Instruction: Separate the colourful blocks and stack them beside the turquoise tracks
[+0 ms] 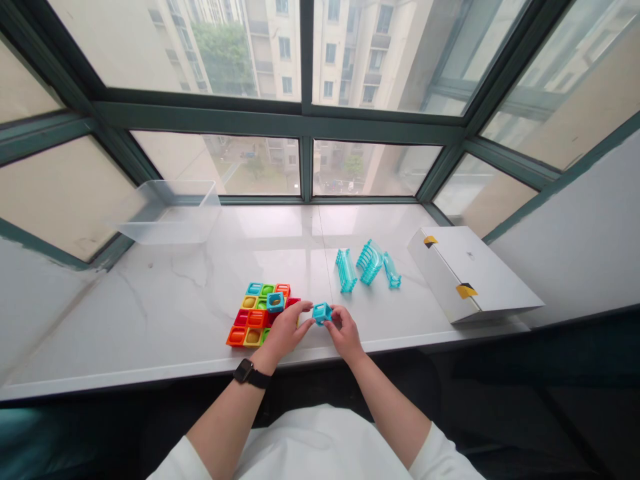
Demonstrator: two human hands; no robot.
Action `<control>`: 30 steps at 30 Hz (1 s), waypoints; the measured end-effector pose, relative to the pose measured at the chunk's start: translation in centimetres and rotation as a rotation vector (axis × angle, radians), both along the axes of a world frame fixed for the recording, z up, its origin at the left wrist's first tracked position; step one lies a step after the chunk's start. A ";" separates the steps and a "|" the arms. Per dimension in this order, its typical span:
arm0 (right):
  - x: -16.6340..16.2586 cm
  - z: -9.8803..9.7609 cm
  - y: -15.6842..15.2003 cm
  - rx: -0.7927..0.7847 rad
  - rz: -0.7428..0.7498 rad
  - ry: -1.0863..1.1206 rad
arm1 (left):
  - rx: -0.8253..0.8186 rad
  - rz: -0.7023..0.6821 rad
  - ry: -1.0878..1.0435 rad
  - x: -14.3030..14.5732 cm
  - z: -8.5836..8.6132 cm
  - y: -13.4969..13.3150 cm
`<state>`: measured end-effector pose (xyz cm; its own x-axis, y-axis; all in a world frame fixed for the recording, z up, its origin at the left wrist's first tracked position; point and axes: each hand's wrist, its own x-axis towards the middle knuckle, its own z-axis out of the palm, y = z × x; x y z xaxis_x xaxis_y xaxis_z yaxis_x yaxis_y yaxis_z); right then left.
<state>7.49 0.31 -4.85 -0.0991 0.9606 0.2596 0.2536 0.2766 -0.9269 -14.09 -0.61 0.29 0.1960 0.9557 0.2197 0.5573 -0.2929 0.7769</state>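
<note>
Between my two hands is a small blue hollow cube block [321, 313], held just above the counter near its front edge. The fingers of my right hand [346, 335] pinch its right side. My left hand [287, 331], with a black watch at the wrist, has its thumb and fingertips at the cube's left side. Left of the cube lies a flat grid of colored blocks [255, 319] in red, orange, yellow, green and blue. Another blue cube block [275, 302] sits on top of that grid. My left hand covers the grid's right front part.
Three translucent turquoise track pieces, a straight one [346, 271], a curved one [370, 262] and a smaller one [392, 271], lie right of center. A clear plastic bin [173, 230] stands back left. A white box [475, 267] sits at right. Windows border the white counter [165, 320].
</note>
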 end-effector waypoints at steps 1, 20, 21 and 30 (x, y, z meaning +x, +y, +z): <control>0.0 0.1 -0.1 0.006 0.022 0.000 | 0.014 -0.011 0.022 0.0 0.0 0.0; -0.3 0.3 0.0 0.152 0.167 -0.293 | 0.068 -0.071 0.097 0.0 -0.5 0.0; -0.3 0.1 0.1 0.152 0.163 -0.292 | 0.070 -0.069 0.096 0.0 -0.6 0.0; -0.2 0.3 0.0 0.083 0.123 -0.128 | 0.070 -0.030 0.132 -0.1 -2.0 0.3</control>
